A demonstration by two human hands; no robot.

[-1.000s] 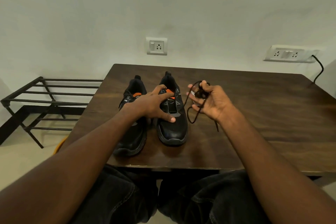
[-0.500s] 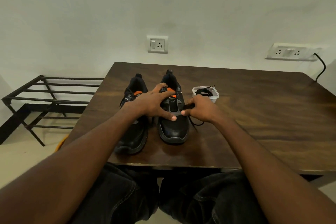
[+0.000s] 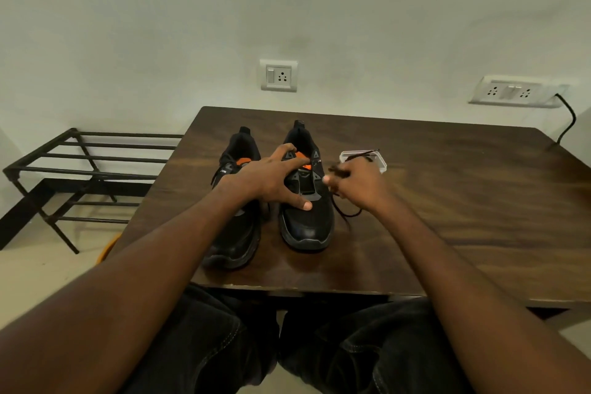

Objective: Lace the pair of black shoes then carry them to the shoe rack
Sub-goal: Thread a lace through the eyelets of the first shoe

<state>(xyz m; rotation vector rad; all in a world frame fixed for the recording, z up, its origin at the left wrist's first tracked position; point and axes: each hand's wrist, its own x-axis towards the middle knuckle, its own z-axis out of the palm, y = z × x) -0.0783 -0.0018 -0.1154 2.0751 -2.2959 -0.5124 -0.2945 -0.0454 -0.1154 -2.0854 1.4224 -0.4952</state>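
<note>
You sit at a dark wooden worktop (image 3: 447, 201) pushed against a pale wall, with your knees in dark trousers under its near edge. On the wall there is a single switch socket (image 3: 279, 75) above the far edge and a wider socket strip (image 3: 511, 91) to the right, with a black cable (image 3: 567, 118) dropping from it to the far right corner. To your left, off the worktop, the black metal shoe rack (image 3: 80, 163) stands on the light floor beside the wall.

The two black shoes stand side by side near the front left of the worktop, toes toward you. Your left hand (image 3: 271, 179) lies spread over the right shoe (image 3: 305, 201), fingers up by the orange tongue and thumb down on the vamp, pressing it in place. The left shoe (image 3: 235, 211) sits just beside it, partly hidden by your left forearm, its toe close to the near edge. Your right hand (image 3: 358, 185) is just right of the right shoe, fingers closed around a black lace (image 3: 347, 213) that loops down onto the wood below it; the hand is blurred. Behind that hand sits a small clear container (image 3: 380, 163), with lace over its rim.

The right half of the worktop is bare wood. The left edge runs close past the left shoe, with the rack beyond it.
</note>
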